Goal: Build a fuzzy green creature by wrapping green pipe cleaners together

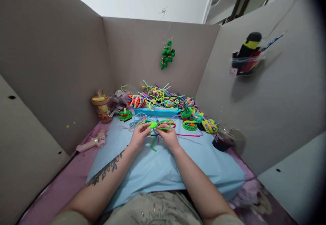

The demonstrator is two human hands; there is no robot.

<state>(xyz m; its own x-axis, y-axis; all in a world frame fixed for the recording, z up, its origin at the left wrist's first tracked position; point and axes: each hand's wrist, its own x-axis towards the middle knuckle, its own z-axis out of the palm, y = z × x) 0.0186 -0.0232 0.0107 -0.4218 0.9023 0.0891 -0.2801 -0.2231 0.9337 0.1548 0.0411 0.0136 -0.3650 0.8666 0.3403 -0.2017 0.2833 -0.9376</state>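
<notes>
Above the blue cloth, my left hand (140, 135) pinches a bright green coiled piece of pipe cleaner (152, 125). Close beside it on the right, the fingers of my right hand (167, 136) are closed on a green pipe cleaner (153, 146) that loops over the hand and has one end hanging below. Whether the green coil and the loop are joined I cannot make out. Loose pipe cleaners of several colours lie just behind and beneath the fingers, and a pink one (189, 135) sticks out to the right.
A blue tray (158, 112) heaped with pipe cleaners stands at the back. Finished woven pieces (210, 126) sit on the right. A pink glue gun (92, 143) and a lidded cup (101, 108) are on the left, a dark cup (222, 142) on the right. Grey partitions enclose the table.
</notes>
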